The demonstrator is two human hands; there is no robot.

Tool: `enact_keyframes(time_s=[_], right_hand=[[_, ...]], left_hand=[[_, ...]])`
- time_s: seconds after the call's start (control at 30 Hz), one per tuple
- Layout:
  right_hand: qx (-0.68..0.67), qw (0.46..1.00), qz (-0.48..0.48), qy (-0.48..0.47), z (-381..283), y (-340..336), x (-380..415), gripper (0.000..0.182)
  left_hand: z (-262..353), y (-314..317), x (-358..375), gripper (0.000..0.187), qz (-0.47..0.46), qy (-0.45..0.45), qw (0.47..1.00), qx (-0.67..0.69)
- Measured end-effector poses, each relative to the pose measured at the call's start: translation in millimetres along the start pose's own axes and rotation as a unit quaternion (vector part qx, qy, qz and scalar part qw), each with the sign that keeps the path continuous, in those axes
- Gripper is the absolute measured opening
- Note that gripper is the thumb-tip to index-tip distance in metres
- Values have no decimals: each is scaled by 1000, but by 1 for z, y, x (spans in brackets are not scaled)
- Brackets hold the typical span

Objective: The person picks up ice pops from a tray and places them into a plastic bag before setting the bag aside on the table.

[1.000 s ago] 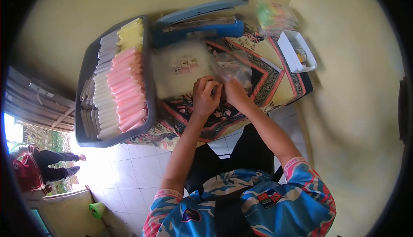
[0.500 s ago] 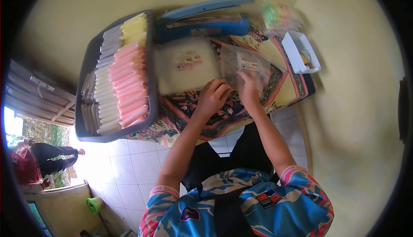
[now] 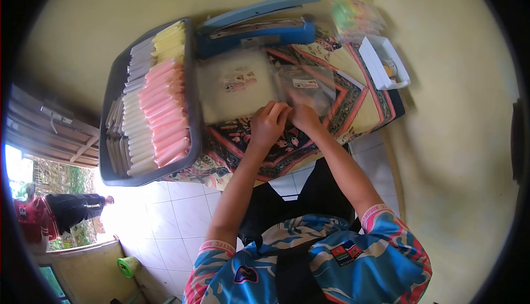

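Both hands meet over the patterned cloth at the near edge of a clear plastic bag (image 3: 317,90) with a small printed label. My left hand (image 3: 269,123) is closed, its fingertips pinched at the bag's near left corner. My right hand (image 3: 305,119) is closed on the same edge, fingertips against those of the left; they partly hide the plastic. Left of the labelled bag lies a stack of clear plastic bags (image 3: 234,100) with printed labels on top, close to my left hand.
A grey tub (image 3: 194,138) of wrapped pink, white, yellow and grey sticks (image 3: 163,111) stands at the left. Behind lies a blue sealer (image 3: 256,31) with its arm raised. At right are a white box (image 3: 375,67) and colourful packets (image 3: 356,20). A person (image 3: 38,216) is outside the doorway.
My right hand has moved left and nearer to me with the labelled bag, which now lies lower and flatter. Its fingertips now meet those of my left hand, which has barely moved.
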State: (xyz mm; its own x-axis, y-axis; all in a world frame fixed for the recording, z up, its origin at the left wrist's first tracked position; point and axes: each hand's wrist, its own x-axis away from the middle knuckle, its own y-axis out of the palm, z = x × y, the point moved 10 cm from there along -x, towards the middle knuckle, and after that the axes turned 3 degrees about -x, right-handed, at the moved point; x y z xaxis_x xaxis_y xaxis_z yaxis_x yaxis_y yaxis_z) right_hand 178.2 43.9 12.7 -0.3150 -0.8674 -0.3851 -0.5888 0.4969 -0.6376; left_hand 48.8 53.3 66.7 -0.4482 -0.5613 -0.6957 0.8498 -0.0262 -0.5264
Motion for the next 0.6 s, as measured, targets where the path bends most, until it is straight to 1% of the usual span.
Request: enact_keyframes(time_s=[0.07,0.2,0.3,0.4,0.5,0.6], right_hand=[[-2,1000,-3,-17,3,3,1,59],[0,999,5,-48,4,6,-1,61],[10,999,-13,-49,5,8,-6,59],[48,996,-81,7,6,12,-13,56],[26,997,-71,-26,8,13,-16,53],[34,994,-105,5,13,17,-18,50]], left_hand=[[4,-2,-2,11,17,14,1000,-4],[3,1,-1,10,-7,8,1000,0],[1,2,0,10,-11,8,1000,3],[-1,3,0,10,-12,-2,1000,10],[-4,5,1,13,-25,-21,999,8],[-3,5,1,14,-27,-23,999,10]])
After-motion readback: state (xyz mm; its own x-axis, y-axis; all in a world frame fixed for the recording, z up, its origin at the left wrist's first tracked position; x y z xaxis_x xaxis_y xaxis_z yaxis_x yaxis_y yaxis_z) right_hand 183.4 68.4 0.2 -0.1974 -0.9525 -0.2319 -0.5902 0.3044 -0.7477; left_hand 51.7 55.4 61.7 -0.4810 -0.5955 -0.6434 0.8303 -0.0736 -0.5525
